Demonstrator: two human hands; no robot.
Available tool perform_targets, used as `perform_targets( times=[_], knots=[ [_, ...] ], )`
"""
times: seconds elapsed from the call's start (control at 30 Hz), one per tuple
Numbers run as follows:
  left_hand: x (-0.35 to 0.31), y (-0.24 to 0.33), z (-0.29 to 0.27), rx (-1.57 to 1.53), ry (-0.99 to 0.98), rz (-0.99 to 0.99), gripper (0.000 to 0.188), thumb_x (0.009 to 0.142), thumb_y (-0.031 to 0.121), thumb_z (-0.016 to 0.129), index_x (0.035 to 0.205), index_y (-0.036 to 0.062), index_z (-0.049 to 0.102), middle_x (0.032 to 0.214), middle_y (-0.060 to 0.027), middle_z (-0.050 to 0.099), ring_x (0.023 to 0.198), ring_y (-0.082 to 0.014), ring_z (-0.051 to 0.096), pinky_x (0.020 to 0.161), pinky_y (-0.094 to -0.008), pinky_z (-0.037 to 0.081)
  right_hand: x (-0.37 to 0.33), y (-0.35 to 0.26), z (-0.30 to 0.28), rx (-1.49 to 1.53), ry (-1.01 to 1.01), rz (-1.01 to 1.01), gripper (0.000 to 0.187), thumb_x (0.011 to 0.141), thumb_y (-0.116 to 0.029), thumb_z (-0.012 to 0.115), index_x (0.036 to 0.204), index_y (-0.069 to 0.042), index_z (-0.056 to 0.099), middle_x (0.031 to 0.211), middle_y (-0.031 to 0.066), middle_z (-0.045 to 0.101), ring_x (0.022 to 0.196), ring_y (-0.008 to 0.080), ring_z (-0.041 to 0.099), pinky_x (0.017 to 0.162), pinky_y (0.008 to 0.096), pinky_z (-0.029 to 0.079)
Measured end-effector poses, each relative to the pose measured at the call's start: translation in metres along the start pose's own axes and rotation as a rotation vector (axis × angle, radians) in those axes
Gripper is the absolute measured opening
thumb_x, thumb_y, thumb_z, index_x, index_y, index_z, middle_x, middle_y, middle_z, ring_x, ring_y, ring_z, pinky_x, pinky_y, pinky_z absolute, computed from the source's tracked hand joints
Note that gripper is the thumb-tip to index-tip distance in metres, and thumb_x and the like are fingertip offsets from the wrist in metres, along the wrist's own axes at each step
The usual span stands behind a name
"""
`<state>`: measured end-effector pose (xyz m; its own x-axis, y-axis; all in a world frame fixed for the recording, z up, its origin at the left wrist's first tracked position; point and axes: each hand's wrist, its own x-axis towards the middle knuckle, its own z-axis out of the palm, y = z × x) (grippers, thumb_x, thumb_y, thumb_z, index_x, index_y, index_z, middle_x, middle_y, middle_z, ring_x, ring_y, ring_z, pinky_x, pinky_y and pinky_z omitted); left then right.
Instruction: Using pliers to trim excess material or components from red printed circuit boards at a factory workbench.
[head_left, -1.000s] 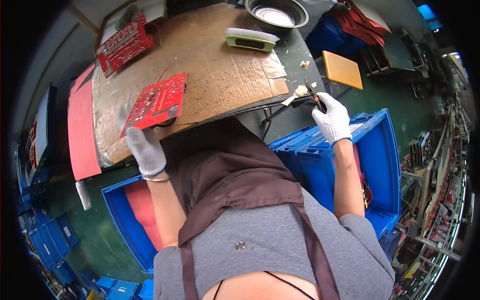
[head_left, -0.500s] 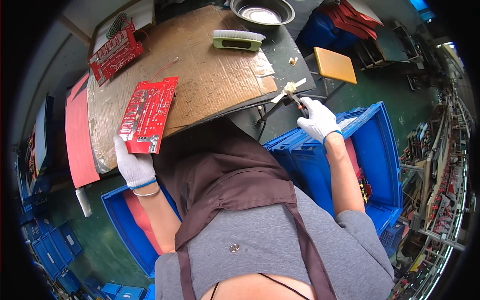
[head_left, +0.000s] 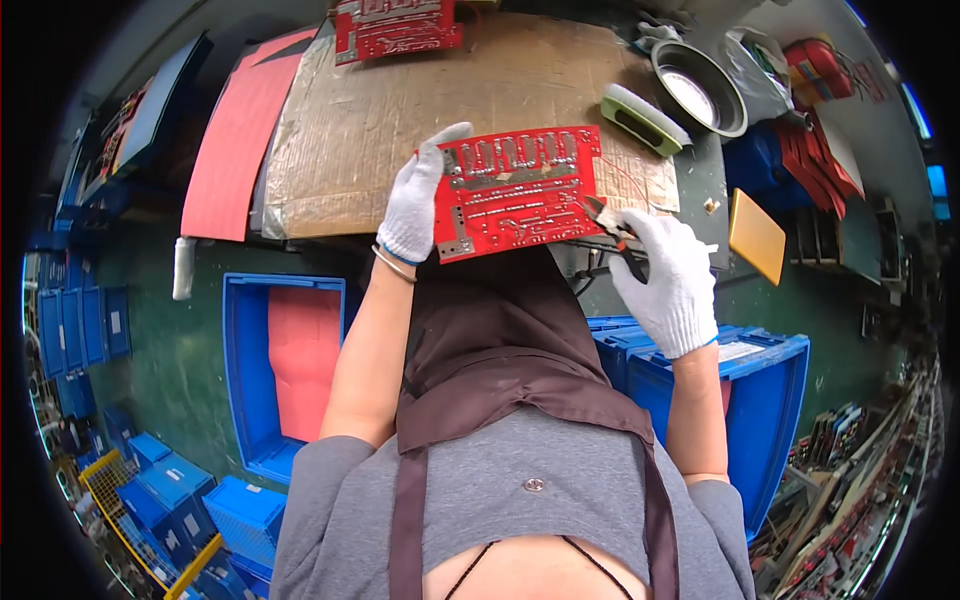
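A red circuit board (head_left: 520,205) is held near the table's front edge, its solder side up. My left hand (head_left: 412,205), in a white knit glove, grips the board's left end with the thumb and fingers around the edge. My right hand (head_left: 668,278), also gloved, is closed around cutting pliers (head_left: 607,216) with orange and black handles. Their jaws lie at the board's right side, against or just above its surface; I cannot tell which. Next to the pliers, a thin red wire runs off the board's right end.
Cardboard (head_left: 345,130) covers the table. Behind lies another red board (head_left: 395,35). A brush (head_left: 640,122) and a round metal bowl (head_left: 735,115) are at the back right. Blue crates (head_left: 240,370) flank me, one with red sheet inside. A yellow stool (head_left: 756,237) stands right.
The view has turned. My left hand has brought the board rightward and turned it crosswise. My right hand has moved the pliers from the scraps at the table corner to the board.
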<state>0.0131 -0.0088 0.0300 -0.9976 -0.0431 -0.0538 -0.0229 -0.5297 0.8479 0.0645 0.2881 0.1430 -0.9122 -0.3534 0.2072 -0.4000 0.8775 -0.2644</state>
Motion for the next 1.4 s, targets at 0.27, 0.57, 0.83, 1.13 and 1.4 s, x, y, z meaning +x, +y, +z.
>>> perform_targets(
  times=[0.27, 0.57, 0.83, 1.13, 1.4],
  knots=[
    [-0.001, 0.001, -0.003, 0.131, -0.052, 0.068, 0.057, 0.114, 0.047, 0.041, 0.142, 0.0023, 0.062, 0.134, -0.0091, 0.068, 0.122, -0.0174, 0.063, 0.110, -0.0348, 0.047, 0.059, -0.026, 0.026, -0.197, -0.046, -0.249, 0.053, 0.083, -0.030, 0.078, 0.133, -0.016, 0.065, 0.108, 0.0117, 0.066, 0.102, 0.0340, 0.062, 0.091, 0.0457, 0.047],
    [0.000, 0.001, -0.005, 0.159, -0.062, 0.089, 0.055, 0.115, 0.045, 0.039, 0.141, 0.0022, 0.063, 0.135, -0.0093, 0.067, 0.124, -0.0180, 0.062, 0.111, -0.0349, 0.046, 0.064, -0.030, 0.031, -0.277, -0.115, -0.216, 0.050, 0.085, -0.032, 0.077, 0.131, -0.017, 0.065, 0.108, 0.0104, 0.065, 0.103, 0.0330, 0.061, 0.087, 0.0472, 0.048],
    [0.000, 0.000, -0.008, 0.205, -0.083, 0.112, 0.059, 0.114, 0.046, 0.039, 0.145, -0.0011, 0.058, 0.139, -0.0140, 0.065, 0.126, -0.0226, 0.064, 0.111, -0.0385, 0.050, 0.064, -0.024, 0.043, -0.284, -0.103, -0.225, 0.048, 0.086, -0.030, 0.077, 0.131, -0.016, 0.065, 0.112, 0.0110, 0.066, 0.102, 0.0335, 0.062, 0.086, 0.0477, 0.050],
    [-0.001, 0.000, -0.004, 0.141, -0.054, 0.098, 0.052, 0.115, 0.041, 0.040, 0.141, 0.0022, 0.063, 0.134, -0.0095, 0.068, 0.122, -0.0174, 0.064, 0.109, -0.0341, 0.048, 0.064, -0.008, 0.055, -0.230, -0.024, -0.312, 0.048, 0.086, -0.025, 0.076, 0.132, -0.015, 0.065, 0.108, 0.0086, 0.067, 0.102, 0.0320, 0.063, 0.086, 0.0458, 0.050],
    [0.000, -0.001, -0.006, 0.182, -0.053, 0.122, 0.051, 0.115, 0.040, 0.040, 0.140, 0.0026, 0.064, 0.131, -0.0092, 0.069, 0.119, -0.0164, 0.064, 0.108, -0.0334, 0.049, 0.061, -0.011, 0.055, -0.224, 0.080, -0.288, 0.043, 0.083, -0.030, 0.078, 0.123, -0.020, 0.066, 0.101, 0.0044, 0.065, 0.099, 0.0273, 0.062, 0.082, 0.0453, 0.045]
  ],
)
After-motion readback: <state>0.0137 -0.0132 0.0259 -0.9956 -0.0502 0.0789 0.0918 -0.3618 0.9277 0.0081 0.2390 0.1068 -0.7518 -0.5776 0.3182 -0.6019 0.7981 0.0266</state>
